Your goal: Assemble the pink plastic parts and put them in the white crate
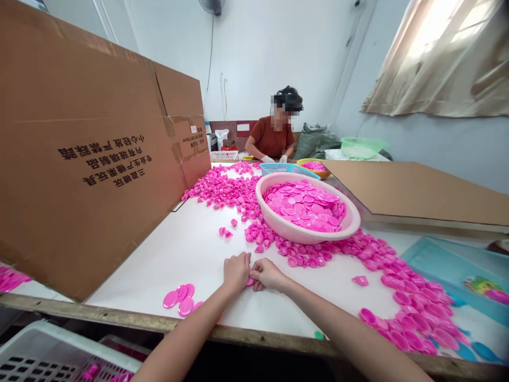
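My left hand and my right hand meet above the white tabletop near its front edge, fingers closed. Between them a small pink plastic piece shows, mostly covered by the fingers, so its full shape is hidden. Left of my left forearm lie several flat pink plastic discs. Beyond my hands stands a pale pink basin heaped with pink discs. Small pink cup-like pieces spread around the basin, and larger ones trail down to the right.
A tall cardboard box walls off the left. Flat cardboard and a blue see-through bag lie right. A white basket sits below the table edge. Across the table, a gloved person works behind a blue basket.
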Demonstrator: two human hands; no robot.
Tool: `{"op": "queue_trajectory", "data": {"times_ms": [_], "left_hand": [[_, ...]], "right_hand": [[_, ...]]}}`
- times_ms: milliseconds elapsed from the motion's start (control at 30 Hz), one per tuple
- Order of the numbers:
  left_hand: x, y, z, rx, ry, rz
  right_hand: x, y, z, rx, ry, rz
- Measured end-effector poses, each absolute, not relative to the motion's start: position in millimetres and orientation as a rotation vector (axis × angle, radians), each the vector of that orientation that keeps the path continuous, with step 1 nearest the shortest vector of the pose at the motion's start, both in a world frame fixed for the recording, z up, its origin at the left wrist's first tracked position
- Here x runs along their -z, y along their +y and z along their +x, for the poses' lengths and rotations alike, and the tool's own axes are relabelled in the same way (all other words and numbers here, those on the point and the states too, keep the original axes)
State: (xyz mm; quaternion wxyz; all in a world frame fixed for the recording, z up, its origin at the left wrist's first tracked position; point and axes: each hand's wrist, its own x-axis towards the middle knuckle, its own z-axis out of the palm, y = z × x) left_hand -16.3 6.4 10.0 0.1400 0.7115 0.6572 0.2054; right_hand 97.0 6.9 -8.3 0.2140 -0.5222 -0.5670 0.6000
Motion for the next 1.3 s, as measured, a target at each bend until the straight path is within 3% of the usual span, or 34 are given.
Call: {"op": "queue_trajectory", "data": {"times_ms": [100, 233, 333, 433, 567, 700, 767, 867, 1033, 1167, 1300], "left_hand": [[-34, -13, -51, -0.652, 1.813, 1.954], [-59, -71, -169, -0.759, 2.37, 1.708], [-32, -137, -274, -0.269, 2.834, 1.289], [32, -202, -341, -0.038, 2.713, 1.115], [75, -232, -345, 0.077, 2.652, 1.091], [21, -184, -290, -0.335, 2.979, 1.479], [-10, -148, -260, -0.573, 2.774, 1.752], [-29, -105, -225, -0.411, 2.414, 1.925], [-16, -79, -214, -0.241, 2.264, 1.878], [-25, -68, -212, -0.655, 2.023, 1.763], [-41, -48, -151, -1.072, 1.621, 1.565]], "right_hand": [[1, 5, 91, -1.528, -1.712, -1.328], [-11, 22, 101, -0.701, -1.929, -1.362], [-5, 38, 115, -0.333, -2.029, -1.501], [10, 46, 120, -0.243, -2.095, -1.547], [17, 41, 117, -0.235, -2.07, -1.524], [2, 29, 108, -0.413, -2.121, -1.378], [-7, 21, 102, -0.526, -2.212, -1.333], [-16, 9, 93, -0.617, -2.334, -1.324], [-16, -3, 99, -0.64, -2.384, -1.35], [-11, 0, 111, -0.746, -2.269, -1.343], [-5, 7, 114, -0.886, -1.919, -1.31]]}}
